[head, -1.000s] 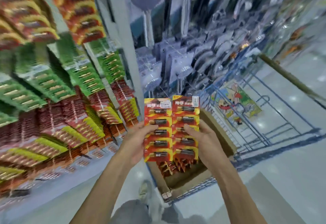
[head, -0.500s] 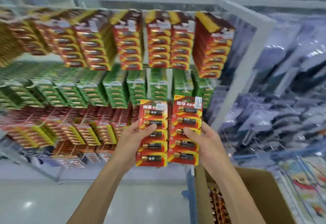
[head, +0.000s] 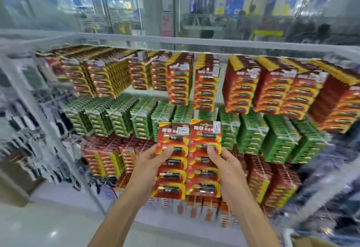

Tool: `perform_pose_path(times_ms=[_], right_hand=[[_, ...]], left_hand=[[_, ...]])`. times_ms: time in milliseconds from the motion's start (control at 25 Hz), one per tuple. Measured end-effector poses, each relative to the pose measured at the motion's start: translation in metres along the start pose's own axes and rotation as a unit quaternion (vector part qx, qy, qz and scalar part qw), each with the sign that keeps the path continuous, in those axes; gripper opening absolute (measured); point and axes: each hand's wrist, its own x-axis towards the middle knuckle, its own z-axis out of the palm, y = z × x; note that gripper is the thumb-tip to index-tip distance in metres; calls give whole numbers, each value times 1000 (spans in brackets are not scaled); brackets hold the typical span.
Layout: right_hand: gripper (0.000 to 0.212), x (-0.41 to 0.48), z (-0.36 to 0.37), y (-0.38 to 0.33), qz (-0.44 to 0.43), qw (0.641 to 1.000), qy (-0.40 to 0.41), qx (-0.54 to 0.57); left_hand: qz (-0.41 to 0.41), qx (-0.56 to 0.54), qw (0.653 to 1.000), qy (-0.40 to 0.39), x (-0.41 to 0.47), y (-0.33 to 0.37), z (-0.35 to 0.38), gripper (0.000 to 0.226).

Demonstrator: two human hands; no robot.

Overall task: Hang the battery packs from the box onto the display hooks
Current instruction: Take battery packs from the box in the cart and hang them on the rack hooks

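Before stocked display hooks, hands grip battery packs.

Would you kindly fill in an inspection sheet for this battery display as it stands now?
Surface: white-framed display rack, rows of red packs and green packs hanging close together.
Job's things: left battery strip and right battery strip held side by side before the rack, not yet hung; cardboard box corner at bottom right.
Clutter: nothing seen.
Grippers: left hand grips the left strip, right hand the right strip.
Cables: nothing seen.
Surroundings: glossy floor, glass wall behind.
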Motion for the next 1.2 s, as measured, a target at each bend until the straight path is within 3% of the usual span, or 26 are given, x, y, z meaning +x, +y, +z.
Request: perform_pose_path(times_ms=[200, 240, 360, 480, 720, 800, 960, 1080, 1200], right_hand=[[23, 17, 46, -16, -39, 999, 11, -26], [23, 20, 51, -22, -50, 998, 13, -28], [29, 32, 62, -39, -80, 996, 19, -36], [36, 51, 59, -53, -107, 993, 41, -39], [104, 111, 40, -70, -121, 991, 62, -2], [101, 127, 37, -73, -126, 990, 61, 6], [88, 142, 38, -79, -131, 989, 66, 1], [45, 149, 41, -81, -131, 988, 78, -17], [34, 152, 44, -79, -131, 986, 93, -31]], left_hand=[[42, 8, 999, -12, 26, 28, -26, 63], [52, 9, 998, -15, 32, 33, -25, 63], [78, 7, 996, -35, 51, 51, -17, 34], [97, 7, 995, -36, 78, 66, -11, 28], [132, 11, 991, -24, 136, 89, -1, 42], [132, 14, 991, -23, 152, 93, 3, 54], [136, 10, 990, -31, 177, 92, 4, 47], [142, 15, 989, -32, 187, 93, 1, 64], [147, 11, 988, -38, 195, 92, -2, 63]])
